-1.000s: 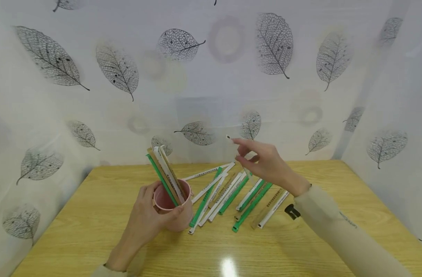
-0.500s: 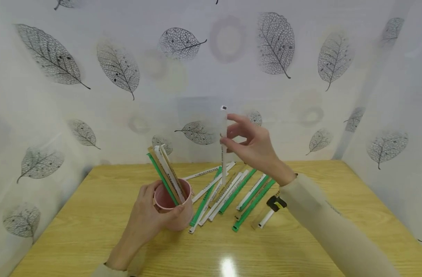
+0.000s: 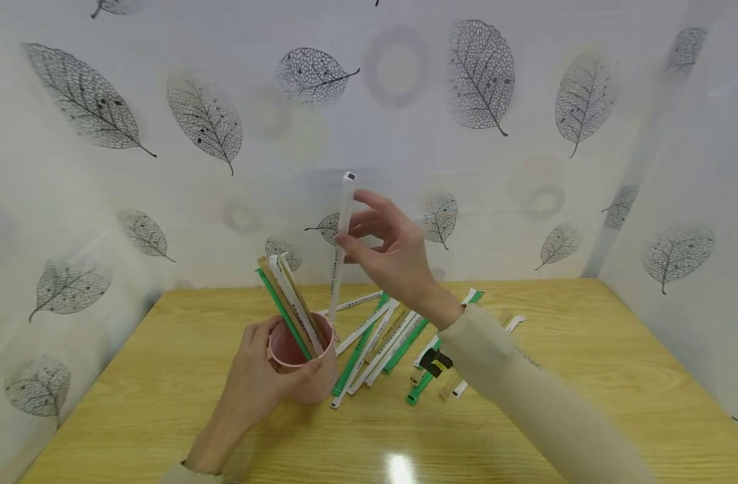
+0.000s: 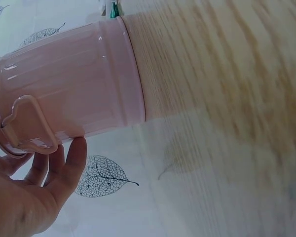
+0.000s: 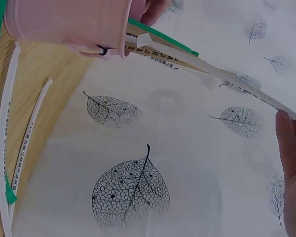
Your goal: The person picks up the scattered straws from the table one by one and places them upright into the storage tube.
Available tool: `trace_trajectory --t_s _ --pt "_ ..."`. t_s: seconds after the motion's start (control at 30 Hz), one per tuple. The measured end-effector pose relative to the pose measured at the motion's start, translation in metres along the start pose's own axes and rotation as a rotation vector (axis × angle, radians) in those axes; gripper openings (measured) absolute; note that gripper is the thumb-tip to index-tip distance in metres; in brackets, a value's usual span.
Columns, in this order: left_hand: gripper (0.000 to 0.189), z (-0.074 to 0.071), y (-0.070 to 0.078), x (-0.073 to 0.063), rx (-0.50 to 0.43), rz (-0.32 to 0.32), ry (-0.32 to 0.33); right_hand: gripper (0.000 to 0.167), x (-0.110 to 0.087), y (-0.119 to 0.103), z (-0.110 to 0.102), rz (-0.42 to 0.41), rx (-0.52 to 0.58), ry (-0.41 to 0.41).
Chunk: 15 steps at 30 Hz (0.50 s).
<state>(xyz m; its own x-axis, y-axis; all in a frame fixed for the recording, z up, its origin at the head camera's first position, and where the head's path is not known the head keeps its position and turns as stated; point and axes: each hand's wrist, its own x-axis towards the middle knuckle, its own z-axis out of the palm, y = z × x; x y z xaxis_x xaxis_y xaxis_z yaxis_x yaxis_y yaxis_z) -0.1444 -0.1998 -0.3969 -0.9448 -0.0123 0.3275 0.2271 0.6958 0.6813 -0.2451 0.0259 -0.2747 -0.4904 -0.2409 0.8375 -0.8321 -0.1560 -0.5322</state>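
My left hand (image 3: 248, 373) holds a pink metal cup (image 3: 317, 382), its fingers round the side. In the left wrist view the cup (image 4: 69, 79) has a small wire handle on its side. Several paper-wrapped straws (image 3: 295, 299), green, brown and white, lean inside it. My right hand (image 3: 390, 252) pinches a white wrapped straw (image 3: 347, 202) upright, its lower end close to the cup's right rim. In the right wrist view that straw (image 5: 251, 91) reaches toward the cup's mouth; whether its tip is inside I cannot tell. More straws (image 3: 375, 346) lie right of the cup.
A wooden table (image 3: 181, 396) carries everything. White sheets with a leaf print (image 3: 208, 124) hang behind and at both sides. A black clip-like piece (image 3: 435, 361) shows below my right wrist. My right forearm (image 3: 526, 383) covers part of the loose straws.
My right hand has lifted a white straw from the pile, turned it upright and carried it left toward the cup. My left hand and the cup have stayed in place.
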Motion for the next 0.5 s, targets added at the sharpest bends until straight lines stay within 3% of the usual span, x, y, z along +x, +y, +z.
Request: trace_trajectory --t_s 0.17,0.5 --pt "0.087 0.000 0.000 0.001 0.001 0.001 0.004 0.053 -0.006 0.007 0.014 -0.008 0.017 -0.063" --pt "0.087 -0.001 -0.001 0.001 0.016 0.003 0.000 0.052 -0.024 0.029 0.021 -0.014 -0.062 -0.150"
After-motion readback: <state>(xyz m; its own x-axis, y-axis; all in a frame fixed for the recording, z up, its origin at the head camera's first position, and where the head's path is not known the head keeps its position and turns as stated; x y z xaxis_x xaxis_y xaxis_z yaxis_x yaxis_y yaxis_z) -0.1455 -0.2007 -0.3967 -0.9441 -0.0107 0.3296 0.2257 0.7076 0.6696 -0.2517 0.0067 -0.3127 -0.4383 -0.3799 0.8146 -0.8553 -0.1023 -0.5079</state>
